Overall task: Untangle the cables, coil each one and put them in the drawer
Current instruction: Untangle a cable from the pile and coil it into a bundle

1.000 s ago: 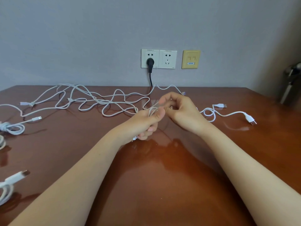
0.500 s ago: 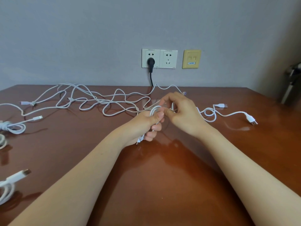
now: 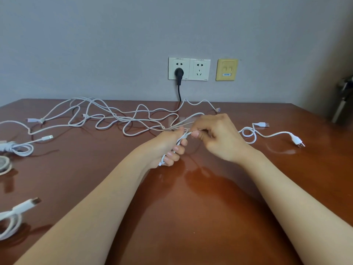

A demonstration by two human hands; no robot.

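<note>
The surface (image 3: 191,217) is dark reddish-brown wood under a high-gloss varnish that mirrors the arms and throws back bright patches of light. The cables (image 3: 133,119) have smooth white plastic sheaths with a soft, low sheen. The connector (image 3: 299,143) at the right has a white plastic shell and a bare metal tip. The wall (image 3: 95,44) is matt grey paint, faintly uneven. The sockets (image 3: 189,69) are smooth white plastic, slightly glossy; the plate (image 3: 226,69) to their right is yellowed plastic. The plug (image 3: 179,72) looks like matt black plastic. The fitting (image 3: 343,100) at the far right looks metallic but is blurred.
</note>
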